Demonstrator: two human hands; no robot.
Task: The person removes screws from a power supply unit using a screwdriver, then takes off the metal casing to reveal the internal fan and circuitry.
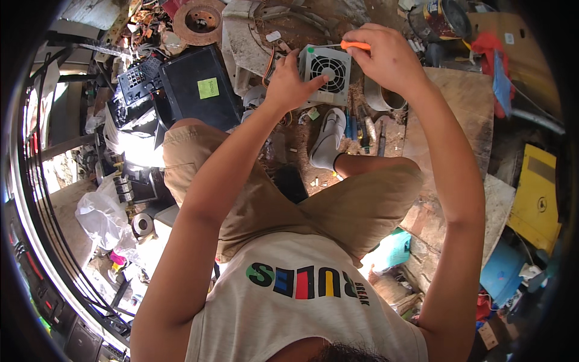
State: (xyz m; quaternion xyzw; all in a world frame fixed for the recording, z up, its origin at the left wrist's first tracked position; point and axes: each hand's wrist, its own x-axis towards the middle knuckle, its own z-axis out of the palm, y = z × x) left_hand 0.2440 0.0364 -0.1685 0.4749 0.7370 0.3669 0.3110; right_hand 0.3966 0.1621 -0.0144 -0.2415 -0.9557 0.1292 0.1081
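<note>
In front of me a grey metal computer power supply (333,65) lies with its round black fan grille facing up and a green dot at one corner. My left hand (288,84) grips its left side, the thumb reaching over the fan grille and the fingers along the edge. My right hand (389,57) is closed around the orange handle of a screwdriver (354,45). The thin shaft points left along the far edge of the power supply. Whether its tip sits in a screw is too small to tell.
A black flat case (196,66) with a green sticky note lies to the left. Several hand tools (363,130) lie beside my shoe (329,136). A wooden board (452,111) is to the right, a dark bucket (440,24) far right, and a rusty disc (199,18) far left.
</note>
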